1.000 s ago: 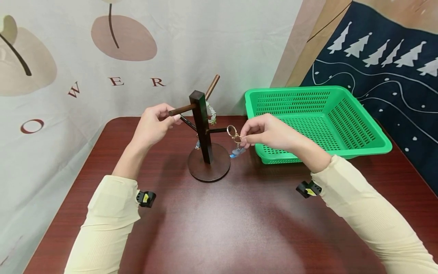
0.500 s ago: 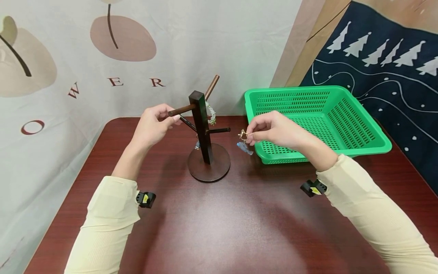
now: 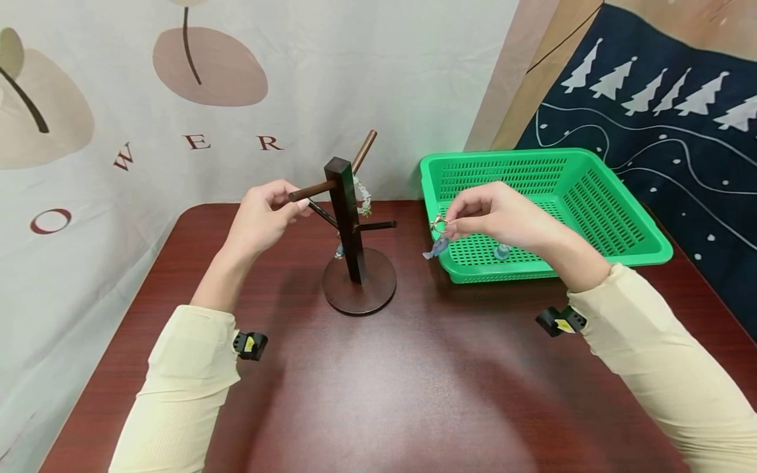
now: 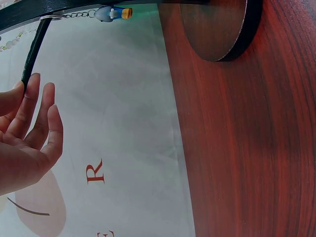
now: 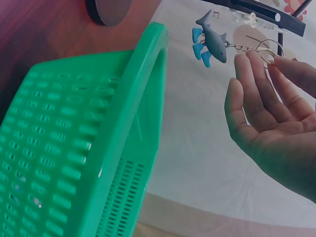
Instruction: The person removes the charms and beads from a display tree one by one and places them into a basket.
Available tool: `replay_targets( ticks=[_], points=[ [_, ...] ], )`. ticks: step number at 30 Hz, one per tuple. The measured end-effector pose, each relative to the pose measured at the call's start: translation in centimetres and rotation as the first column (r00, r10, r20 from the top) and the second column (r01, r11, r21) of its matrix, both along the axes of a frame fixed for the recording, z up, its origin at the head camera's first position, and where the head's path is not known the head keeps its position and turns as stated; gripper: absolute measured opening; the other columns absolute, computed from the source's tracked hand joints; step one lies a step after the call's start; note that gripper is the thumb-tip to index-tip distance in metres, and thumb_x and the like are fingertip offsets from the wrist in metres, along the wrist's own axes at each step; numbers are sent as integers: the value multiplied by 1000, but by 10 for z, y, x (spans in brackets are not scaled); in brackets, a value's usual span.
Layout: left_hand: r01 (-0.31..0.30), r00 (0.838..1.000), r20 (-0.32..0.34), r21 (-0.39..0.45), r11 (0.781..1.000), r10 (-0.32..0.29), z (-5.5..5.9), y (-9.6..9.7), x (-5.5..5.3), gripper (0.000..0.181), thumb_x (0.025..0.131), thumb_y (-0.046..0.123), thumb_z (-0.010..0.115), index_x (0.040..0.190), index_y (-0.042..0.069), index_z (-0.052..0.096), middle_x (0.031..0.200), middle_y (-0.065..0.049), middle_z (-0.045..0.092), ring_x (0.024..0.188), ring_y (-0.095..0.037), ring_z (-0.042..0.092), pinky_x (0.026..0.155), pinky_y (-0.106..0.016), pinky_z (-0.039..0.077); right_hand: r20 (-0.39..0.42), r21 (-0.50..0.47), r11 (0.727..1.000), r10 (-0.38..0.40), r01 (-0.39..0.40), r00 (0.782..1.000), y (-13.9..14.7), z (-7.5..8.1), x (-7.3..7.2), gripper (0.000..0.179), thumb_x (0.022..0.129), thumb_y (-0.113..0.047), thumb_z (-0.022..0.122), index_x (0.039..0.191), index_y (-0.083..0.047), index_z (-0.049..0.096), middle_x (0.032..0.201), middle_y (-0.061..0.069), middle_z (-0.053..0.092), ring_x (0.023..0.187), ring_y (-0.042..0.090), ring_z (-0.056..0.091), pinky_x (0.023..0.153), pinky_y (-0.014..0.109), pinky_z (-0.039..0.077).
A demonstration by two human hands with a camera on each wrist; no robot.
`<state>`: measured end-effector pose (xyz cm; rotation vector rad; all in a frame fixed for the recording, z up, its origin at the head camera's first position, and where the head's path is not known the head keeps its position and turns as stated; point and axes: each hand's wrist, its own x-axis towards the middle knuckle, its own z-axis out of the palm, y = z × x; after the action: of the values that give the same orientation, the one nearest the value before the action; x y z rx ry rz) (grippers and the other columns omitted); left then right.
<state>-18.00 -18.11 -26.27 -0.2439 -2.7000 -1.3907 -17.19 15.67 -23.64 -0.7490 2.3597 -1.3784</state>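
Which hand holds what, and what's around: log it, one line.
left hand: pinches dark peg; right hand: holds shark keychain by its ring; dark peg: second keychain hanging; green basket: small item inside

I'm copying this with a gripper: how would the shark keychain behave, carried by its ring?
The shark keychain probably swings, since its figure dangles from a linked chain. It seems light: the right hand pinches its ring with fingertips. The figure, seemingly moulded, is likely stiff.
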Motion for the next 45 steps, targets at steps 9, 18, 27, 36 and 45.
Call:
replay_targets(
  ticks=[9,18,27,36,45],
  points=[
    [-17,1000,6,9,1000,17,0,0,0,14,90,16,59,90,2,61,78,0,67,75,-19,55,64,-26,41,-27,48,998,-36,38,999,14,2,2,10,86,-6,62,91,1,65,85,15,66,81,27,63,75,32,50],
    [-6,1000,9,-5,1000,6,0,0,0,16,90,17,59,92,1,61,83,-7,67,73,-13,55,66,-26,42,-56,78,995,-57,61,997,33,4,3,11,88,-8,60,92,2,64,83,12,67,79,22,64,75,30,50],
    [-9,1000,9,-9,1000,9,0,1,0,16,90,17,59,91,1,61,83,-8,67,72,-13,55,65,-25,42,-71,108,990,-81,88,994,49,2,4,11,88,-5,58,93,3,64,83,14,66,78,23,63,72,27,50],
    [-5,1000,12,-27,1000,5,0,0,0,18,91,19,59,93,1,61,81,-5,67,75,-16,55,67,-27,42,-65,147,981,-121,129,991,60,-1,5,10,89,-4,57,92,3,63,81,11,66,75,20,61,68,26,50],
    [-4,1000,14,-24,1000,4,1,0,1,19,91,20,58,93,1,60,85,-9,68,75,-15,56,68,-26,43,-31,185,969,-159,162,987,70,-7,5,9,89,-3,56,92,2,63,81,10,65,72,16,61,66,26,50]
  ],
)
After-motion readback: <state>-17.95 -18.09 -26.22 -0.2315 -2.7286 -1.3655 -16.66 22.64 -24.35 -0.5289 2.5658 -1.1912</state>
